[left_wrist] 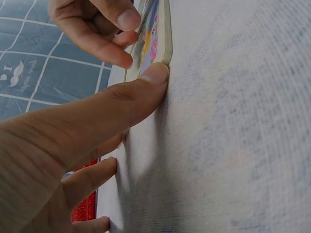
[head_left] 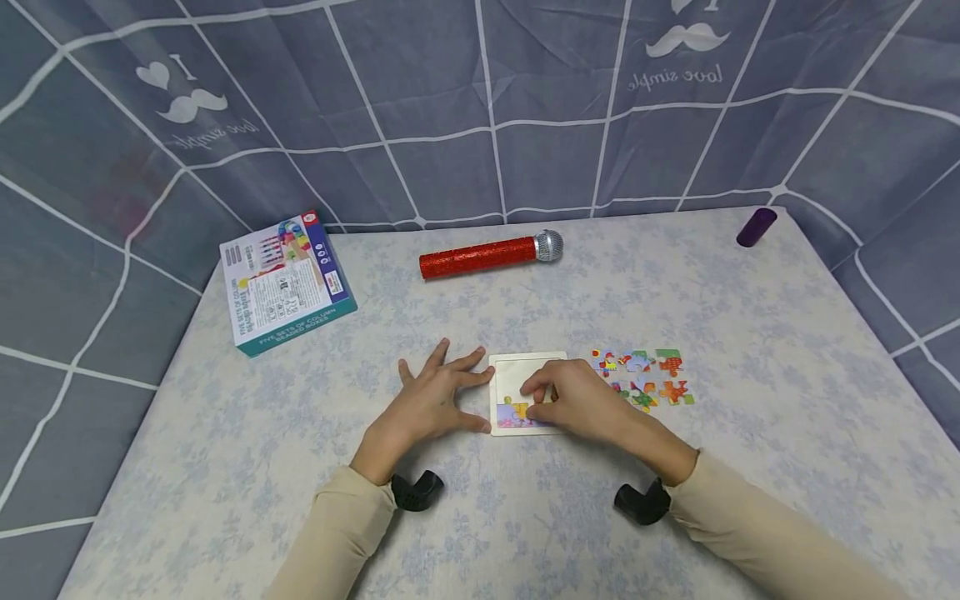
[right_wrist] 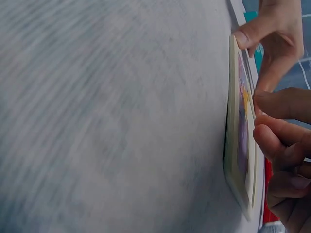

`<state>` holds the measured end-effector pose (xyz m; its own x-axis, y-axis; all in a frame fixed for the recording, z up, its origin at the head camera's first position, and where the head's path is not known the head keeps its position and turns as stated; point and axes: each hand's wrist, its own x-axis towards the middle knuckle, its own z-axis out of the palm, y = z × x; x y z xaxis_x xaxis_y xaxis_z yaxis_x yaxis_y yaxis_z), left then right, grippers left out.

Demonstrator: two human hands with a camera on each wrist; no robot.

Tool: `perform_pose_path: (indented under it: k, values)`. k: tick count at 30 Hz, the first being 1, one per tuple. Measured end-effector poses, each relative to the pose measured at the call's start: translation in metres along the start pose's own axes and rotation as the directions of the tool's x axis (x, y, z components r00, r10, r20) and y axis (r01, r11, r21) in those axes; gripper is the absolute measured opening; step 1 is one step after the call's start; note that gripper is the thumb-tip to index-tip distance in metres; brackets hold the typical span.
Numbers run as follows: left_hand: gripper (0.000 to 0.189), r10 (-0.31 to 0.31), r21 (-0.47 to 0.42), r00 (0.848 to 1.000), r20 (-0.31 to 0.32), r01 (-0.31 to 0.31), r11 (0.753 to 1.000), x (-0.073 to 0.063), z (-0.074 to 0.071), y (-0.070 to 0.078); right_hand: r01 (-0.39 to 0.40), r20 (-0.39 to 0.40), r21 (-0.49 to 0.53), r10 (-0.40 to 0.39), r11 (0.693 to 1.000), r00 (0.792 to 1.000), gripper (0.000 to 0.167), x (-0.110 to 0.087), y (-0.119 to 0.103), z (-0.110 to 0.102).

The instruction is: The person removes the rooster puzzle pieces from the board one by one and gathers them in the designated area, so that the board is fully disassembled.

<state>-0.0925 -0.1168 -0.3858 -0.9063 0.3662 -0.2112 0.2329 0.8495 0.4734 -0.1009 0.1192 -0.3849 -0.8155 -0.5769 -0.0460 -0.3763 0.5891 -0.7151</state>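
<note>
A square puzzle tray (head_left: 528,357) with a pale frame lies on the table. Joined jigsaw pieces (head_left: 510,415), lilac, pink and yellow, fill part of its near side. My left hand (head_left: 431,400) is spread at the tray's left edge; the thumb (left_wrist: 155,74) touches the near corner. Over the tray, my right hand (head_left: 581,400) has its fingers bent, with thumb and index finger apart. The right thumb's tip is close to the yellow piece (right_wrist: 245,97); contact is unclear. No piece shows between those fingertips. The right hand hides the tray's right part.
Several loose jigsaw pieces (head_left: 671,379) lie right of the tray, partly behind my right hand. Farther back are a red glittery microphone (head_left: 483,257), a beaded-boxes carton (head_left: 288,283) at left and a dark purple cylinder (head_left: 756,227) at right. A grey curtain (head_left: 442,92) hangs behind.
</note>
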Motion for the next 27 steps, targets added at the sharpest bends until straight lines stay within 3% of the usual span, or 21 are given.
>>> perform_pose_path:
  k: [11, 27]
  values:
    - [0.076, 0.004, -0.002, 1.000, 0.004, -0.004, 1.000, 0.001, 0.001, -0.001, 0.027, 0.024, -0.025, -0.026, 0.999, 0.999, 0.018, 0.004, -0.005, 0.009]
    - [0.077, 0.001, 0.007, 1.000, 0.002, -0.001, 1.000, 0.001, 0.000, 0.000, -0.011, 0.020, -0.001, 0.011, 1.000, 1.000, 0.015, 0.008, -0.007, 0.011]
